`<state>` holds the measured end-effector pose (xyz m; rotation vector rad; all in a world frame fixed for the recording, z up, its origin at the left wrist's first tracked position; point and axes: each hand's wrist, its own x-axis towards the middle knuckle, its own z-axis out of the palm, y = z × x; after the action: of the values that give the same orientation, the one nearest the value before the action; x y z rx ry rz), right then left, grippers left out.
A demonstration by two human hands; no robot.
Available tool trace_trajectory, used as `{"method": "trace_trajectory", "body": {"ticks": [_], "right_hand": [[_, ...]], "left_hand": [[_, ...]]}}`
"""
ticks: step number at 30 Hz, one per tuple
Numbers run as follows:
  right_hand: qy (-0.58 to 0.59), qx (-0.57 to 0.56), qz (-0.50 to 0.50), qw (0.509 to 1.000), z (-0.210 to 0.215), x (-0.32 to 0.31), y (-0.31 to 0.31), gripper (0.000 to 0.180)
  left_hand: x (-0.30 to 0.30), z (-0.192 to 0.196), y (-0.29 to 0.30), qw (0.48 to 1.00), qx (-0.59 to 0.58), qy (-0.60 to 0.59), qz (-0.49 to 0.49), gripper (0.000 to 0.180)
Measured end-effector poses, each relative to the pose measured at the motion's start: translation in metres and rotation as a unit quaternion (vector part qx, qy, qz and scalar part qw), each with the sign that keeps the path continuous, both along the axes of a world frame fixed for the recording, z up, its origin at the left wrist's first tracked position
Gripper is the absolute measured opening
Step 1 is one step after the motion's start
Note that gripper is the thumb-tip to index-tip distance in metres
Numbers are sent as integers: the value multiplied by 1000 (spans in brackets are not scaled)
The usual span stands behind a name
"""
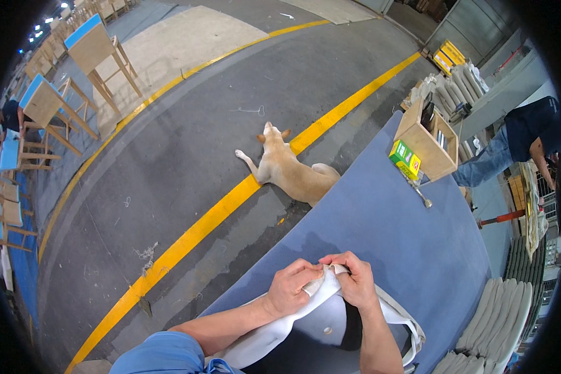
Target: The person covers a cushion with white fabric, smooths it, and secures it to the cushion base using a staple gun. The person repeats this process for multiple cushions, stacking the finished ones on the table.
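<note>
White fabric (274,333), which looks like a sewn cover with a dark inner side, hangs over the near edge of the blue-covered table (368,218). My left hand (291,288) is closed on its upper edge, thumb and fingers pinching the cloth. Right beside it, my right hand (354,282) grips the same edge, and the two hands nearly touch. Below them the cloth spreads into a loop, with a strip curving off to the right of my right forearm. What lies between my fingertips is mostly hidden.
A wooden box (439,168), a green-and-yellow carton (405,160) and a metal tool (425,201) occupy the table's far corner. Beyond the left edge a dog (287,171) lies on the floor. Grey cushions (498,318) are stacked at right, near another person (536,131). Wooden chairs (90,50) stand far left.
</note>
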<state>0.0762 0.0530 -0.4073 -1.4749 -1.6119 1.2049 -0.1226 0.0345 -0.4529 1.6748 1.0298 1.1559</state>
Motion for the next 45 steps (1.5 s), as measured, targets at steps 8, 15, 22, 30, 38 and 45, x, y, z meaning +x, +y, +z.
{"method": "trace_trajectory", "body": {"ticks": [8,15,22,30,38,45], "right_hand": [[7,86,7,996,-5,8,-7,16],[44,77,1,996,-5,9,-6,13],[-11,125,25,992,3,6,-8,13],[-46,146,85,984,11,9,-4,8],[-46,166,82,982,6,9,-6,8],[-97,219,76,968,7,4,-15,19]], "left_hand": [[-2,-3,3,1000,7,-11,-25,35],[-2,-4,5,999,11,-30,-41,35],[-5,-2,3,998,-9,-4,-58,33],[-12,5,5,993,12,44,-110,29],[-29,12,46,948,-264,-60,-164,22],[0,0,58,938,-270,4,-219,31]]}}
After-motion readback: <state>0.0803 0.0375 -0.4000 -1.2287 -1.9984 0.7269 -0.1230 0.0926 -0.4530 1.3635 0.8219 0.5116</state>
